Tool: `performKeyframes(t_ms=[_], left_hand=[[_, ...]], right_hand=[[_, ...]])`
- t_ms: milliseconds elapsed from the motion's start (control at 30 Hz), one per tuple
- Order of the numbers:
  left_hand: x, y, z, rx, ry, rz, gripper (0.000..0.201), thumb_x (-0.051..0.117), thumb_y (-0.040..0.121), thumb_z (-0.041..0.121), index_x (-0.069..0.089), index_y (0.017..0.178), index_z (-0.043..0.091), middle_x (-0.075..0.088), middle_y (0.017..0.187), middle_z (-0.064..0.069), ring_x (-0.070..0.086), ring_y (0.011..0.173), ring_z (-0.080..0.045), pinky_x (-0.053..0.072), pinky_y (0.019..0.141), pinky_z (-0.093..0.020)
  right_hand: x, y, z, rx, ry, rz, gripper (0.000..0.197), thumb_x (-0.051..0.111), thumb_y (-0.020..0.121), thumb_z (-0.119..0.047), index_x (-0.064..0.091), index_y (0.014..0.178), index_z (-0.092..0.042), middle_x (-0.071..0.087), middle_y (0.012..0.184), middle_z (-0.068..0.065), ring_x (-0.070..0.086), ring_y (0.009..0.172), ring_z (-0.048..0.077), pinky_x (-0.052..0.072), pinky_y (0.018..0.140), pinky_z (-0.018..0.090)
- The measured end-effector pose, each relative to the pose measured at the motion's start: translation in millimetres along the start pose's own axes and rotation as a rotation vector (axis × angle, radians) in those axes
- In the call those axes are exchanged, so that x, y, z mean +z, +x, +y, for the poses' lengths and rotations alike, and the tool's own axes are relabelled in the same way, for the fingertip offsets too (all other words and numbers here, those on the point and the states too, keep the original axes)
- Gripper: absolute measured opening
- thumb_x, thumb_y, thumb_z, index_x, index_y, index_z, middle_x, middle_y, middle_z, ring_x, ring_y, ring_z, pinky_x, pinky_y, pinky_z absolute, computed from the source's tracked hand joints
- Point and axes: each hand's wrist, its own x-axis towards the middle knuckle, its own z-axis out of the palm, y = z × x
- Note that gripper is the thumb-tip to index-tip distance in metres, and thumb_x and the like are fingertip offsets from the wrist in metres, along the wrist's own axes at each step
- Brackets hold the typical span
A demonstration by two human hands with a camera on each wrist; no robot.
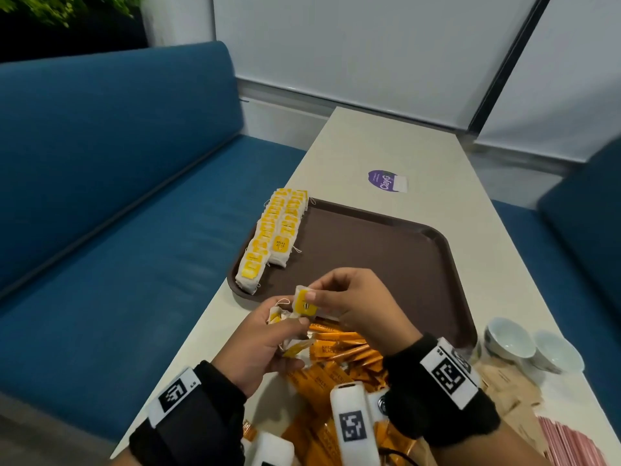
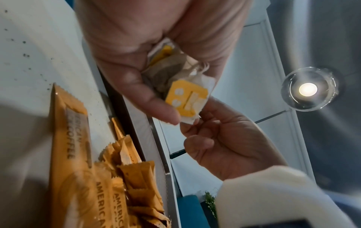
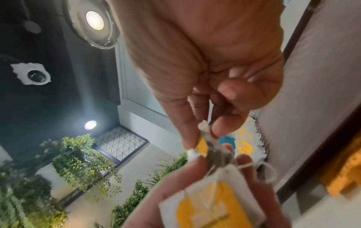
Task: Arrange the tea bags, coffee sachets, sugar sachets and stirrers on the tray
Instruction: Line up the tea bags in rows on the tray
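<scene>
Here the right hand (image 1: pixel 349 304) pinches 1 tea bag (image 1: pixel 305 301) by its top edge between thumb and fingertips, lifting it off the small bundle of tea bags (image 1: pixel 285 331) that the left hand (image 1: pixel 258 348) grips in curled fingers. Both hands hover together, just above the near edge of the brown tray (image 1: pixel 386 260), which lies straight ahead of them on the tabletop (image 1: pixel 386 142).

The move to come, as I judge it, turns on the 2 rows of tea bags (image 1: pixel 272 240) standing along the tray's left side: they lie forward and to the left of the hands, their long axis running away from the person, and their near end is closest to the left hand. The pinched bag would likely join that near end.

Counts: 2 rows on the tray, the bags in each too closely packed to number; the bundle holds a few, the exact count hidden. Orange coffee sachets (image 1: pixel 339 351) lie in a heap under the wrists, too many to count. Brown sachets (image 1: pixel 504 388), likely sugar, and pink stirrers (image 1: pixel 564 442) sit at the right, beside 2 white cups (image 1: pixel 514 341).
</scene>
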Motion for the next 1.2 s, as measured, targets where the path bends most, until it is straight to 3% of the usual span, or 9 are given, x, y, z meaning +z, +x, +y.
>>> performKeyframes(t_ms=[133,233,367,500,600,800,833,1067,1200], left_hand=[[-3.4,2.1,-0.5,-0.018,-0.016,0.022,0.019,0.062,0.087,0.016,0.064,0.104,0.024,0.065,0.095,-0.006,0.063,0.079,-0.018,0.05,0.048,-0.025],[-8.0,4.2,-1.0,-0.026,-0.038,0.062,0.02,0.062,0.086,0.015,0.065,0.103,0.025,0.063,0.107,-0.01,0.062,0.083,-0.021,0.05,0.046,-0.023],[-12.1,6.0,0.7,-0.005,-0.07,0.074,0.02,0.063,0.085,0.015,0.064,0.103,0.024,0.064,0.096,-0.005,0.065,0.067,-0.014,0.05,0.046,-0.025],[-12.4,6.2,6.4,0.088,-0.001,0.034,0.046,0.07,0.062,0.044,0.064,0.106,0.032,0.063,0.113,-0.004,0.062,0.091,-0.021,0.049,0.051,-0.025],[-12.2,6.5,12.8,0.114,0.033,0.002,0.05,0.073,0.057,0.051,0.064,0.102,0.033,0.066,0.107,-0.002,0.062,0.092,-0.019,0.05,0.053,-0.024],[-20.6,13.9,11.6,0.121,0.047,0.074,0.004,0.067,0.081,0.025,0.063,0.082,0.025,0.064,0.07,0.008,0.058,0.075,-0.013,0.049,0.053,-0.026],[-22.5,15.5,10.6,0.118,0.038,0.091,0.005,0.066,0.083,0.022,0.063,0.08,0.024,0.063,0.068,0.009,0.058,0.073,-0.013,0.049,0.052,-0.026],[-37.8,24.7,5.7,0.028,-0.03,0.198,0.004,0.064,0.086,0.019,0.065,0.089,0.021,0.061,0.098,-0.002,0.06,0.082,-0.02,0.048,0.048,-0.026],[-38.6,23.2,7.4,-0.036,-0.139,0.141,0.013,0.059,0.089,0.019,0.064,0.101,0.019,0.065,0.097,-0.007,0.064,0.067,-0.016,0.053,0.049,-0.027]], right_hand=[[-21.3,-1.4,-4.6,-0.108,-0.004,0.085,0.004,0.074,0.076,-0.022,0.071,0.075,-0.021,0.068,0.081,0.0,0.058,0.071,0.003,0.044,0.059,0.016],[-35.4,-3.3,-8.5,-0.132,0.226,0.085,0.011,0.072,0.067,-0.026,0.071,0.075,-0.018,0.071,0.078,-0.003,0.058,0.067,0.004,0.04,0.051,0.017],[-40.0,4.0,-9.9,-0.146,0.147,0.11,0.003,0.068,0.079,-0.016,0.069,0.078,-0.013,0.07,0.069,-0.003,0.057,0.059,0.004,0.04,0.047,0.014],[-24.9,10.8,-12.3,-0.079,0.134,-0.025,0.004,0.065,0.085,-0.014,0.065,0.083,-0.01,0.066,0.065,-0.002,0.055,0.055,0.007,0.039,0.046,0.018],[-11.5,16.8,-14.7,-0.062,0.086,-0.064,0.005,0.063,0.087,-0.014,0.063,0.083,-0.011,0.067,0.069,0.001,0.056,0.053,0.006,0.038,0.042,0.014],[3.0,26.4,-12.6,-0.096,0.11,-0.018,0.004,0.064,0.085,-0.007,0.063,0.082,-0.007,0.065,0.071,-0.001,0.057,0.051,-0.005,0.04,0.045,0.006],[4.8,28.3,-12.3,-0.094,0.106,-0.006,0.004,0.064,0.085,-0.007,0.063,0.081,-0.008,0.064,0.07,-0.002,0.056,0.051,-0.005,0.039,0.045,0.006],[3.6,76.6,-13.2,-0.03,-0.001,0.19,0.007,0.058,0.092,-0.01,0.057,0.084,-0.01,0.061,0.072,0.004,0.055,0.052,0.011,0.034,0.036,0.008],[16.9,119.0,-3.8,0.06,-0.15,0.087,0.005,0.056,0.093,-0.01,0.057,0.091,-0.005,0.059,0.074,0.008,0.056,0.052,0.015,0.033,0.032,0.011]])
